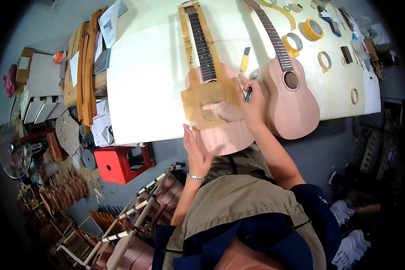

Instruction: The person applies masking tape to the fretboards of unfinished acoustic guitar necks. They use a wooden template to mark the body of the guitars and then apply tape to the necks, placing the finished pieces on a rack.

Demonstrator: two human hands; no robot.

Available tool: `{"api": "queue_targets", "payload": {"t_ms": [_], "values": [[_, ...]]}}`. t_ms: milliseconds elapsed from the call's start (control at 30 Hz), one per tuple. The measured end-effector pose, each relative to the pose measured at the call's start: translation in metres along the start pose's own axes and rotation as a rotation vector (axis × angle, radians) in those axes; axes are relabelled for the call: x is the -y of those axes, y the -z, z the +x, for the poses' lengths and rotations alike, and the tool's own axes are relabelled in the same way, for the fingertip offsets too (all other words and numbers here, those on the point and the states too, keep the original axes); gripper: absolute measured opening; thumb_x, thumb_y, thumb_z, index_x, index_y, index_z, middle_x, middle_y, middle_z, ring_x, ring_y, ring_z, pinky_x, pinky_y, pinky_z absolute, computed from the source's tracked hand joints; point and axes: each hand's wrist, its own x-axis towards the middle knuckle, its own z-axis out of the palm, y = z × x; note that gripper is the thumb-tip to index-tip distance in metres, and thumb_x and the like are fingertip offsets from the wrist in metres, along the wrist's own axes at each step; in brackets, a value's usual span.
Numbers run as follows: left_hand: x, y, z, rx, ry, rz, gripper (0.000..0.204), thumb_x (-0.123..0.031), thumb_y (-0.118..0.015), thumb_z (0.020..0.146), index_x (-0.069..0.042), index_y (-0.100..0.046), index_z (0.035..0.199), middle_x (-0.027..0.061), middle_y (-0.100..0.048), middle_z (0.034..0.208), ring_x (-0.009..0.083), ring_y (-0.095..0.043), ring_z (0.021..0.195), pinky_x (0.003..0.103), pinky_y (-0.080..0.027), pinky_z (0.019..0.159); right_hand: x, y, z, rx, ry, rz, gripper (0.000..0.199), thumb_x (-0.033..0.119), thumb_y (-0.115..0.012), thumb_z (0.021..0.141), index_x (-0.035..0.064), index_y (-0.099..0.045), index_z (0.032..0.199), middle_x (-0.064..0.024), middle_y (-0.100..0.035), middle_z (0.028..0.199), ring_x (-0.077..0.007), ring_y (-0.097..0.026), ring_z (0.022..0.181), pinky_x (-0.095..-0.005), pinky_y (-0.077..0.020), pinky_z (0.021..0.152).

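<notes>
A small pale-wood ukulele [227,140] lies on the white table, its neck pointing away from me. A yellowish translucent template [192,101] covers the upper part of its body, and a cut-out in the middle shows wood. Two strips of the same colour run up beside the dark fretboard [201,40]. My right hand [252,100] is closed around a green pen [248,94] over the template's right edge. At the body's lower left side rests my left hand [197,153], fingers stretched and thumb apart. A yellow utility knife [245,60] lies just beyond my right hand.
A second ukulele [297,108] lies to the right. Several tape rolls [312,29] are spread over the table's right side. Left of the table stand a red stool [117,164] and stacked wooden boards [87,76]. A rack [141,202] holding instrument bodies is near my left arm.
</notes>
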Motion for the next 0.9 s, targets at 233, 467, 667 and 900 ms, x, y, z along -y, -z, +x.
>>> {"api": "queue_targets", "payload": {"t_ms": [233, 467, 667, 900], "values": [[0.007, 0.005, 0.0, 0.056, -0.191, 0.108, 0.12, -0.046, -0.08, 0.06, -0.004, -0.007, 0.145, 0.0345, -0.001, 0.145, 0.0521, -0.015, 0.132, 0.054, -0.024, 0.104, 0.014, -0.008, 0.01, 0.489, 0.503, -0.448, 0.062, 0.018, -0.074, 0.068, 0.0092, -0.05, 0.124, 0.0005, -0.058, 0.085, -0.0246, -0.049, 0.116, -0.0514, -0.0209, 0.109], [0.01, 0.006, 0.002, 0.051, -0.243, 0.142, 0.112, -0.047, -0.078, 0.061, -0.005, -0.016, 0.144, 0.0351, -0.007, 0.144, 0.053, -0.02, 0.13, 0.055, -0.027, 0.103, 0.011, 0.019, -0.011, 0.534, 0.544, -0.536, 0.044, 0.021, -0.075, 0.067, 0.0117, -0.054, 0.104, 0.0012, -0.061, 0.107, -0.0209, -0.05, 0.115, -0.0513, -0.0234, 0.108], [0.012, 0.009, 0.007, 0.072, -0.311, 0.244, 0.093, -0.051, -0.076, 0.061, -0.009, -0.041, 0.136, 0.0347, -0.014, 0.143, 0.0502, -0.023, 0.13, 0.052, -0.026, 0.103, 0.004, 0.023, -0.031, 0.492, 0.541, -0.476, 0.047, 0.015, -0.07, 0.069, 0.0085, -0.055, 0.114, -0.0006, -0.063, 0.104, -0.0201, -0.048, 0.121, -0.0488, -0.0266, 0.107], [0.018, 0.003, 0.006, 0.017, -0.323, 0.236, 0.08, -0.058, -0.067, 0.068, -0.011, -0.05, 0.13, 0.0333, -0.021, 0.141, 0.0537, -0.029, 0.124, 0.055, -0.032, 0.1, 0.03, 0.038, -0.053, 0.386, 0.501, -0.188, 0.023, 0.012, -0.068, 0.074, 0.0097, -0.066, 0.096, -0.0038, -0.062, 0.084, -0.0229, -0.052, 0.077, -0.0354, -0.04, 0.072]]}}
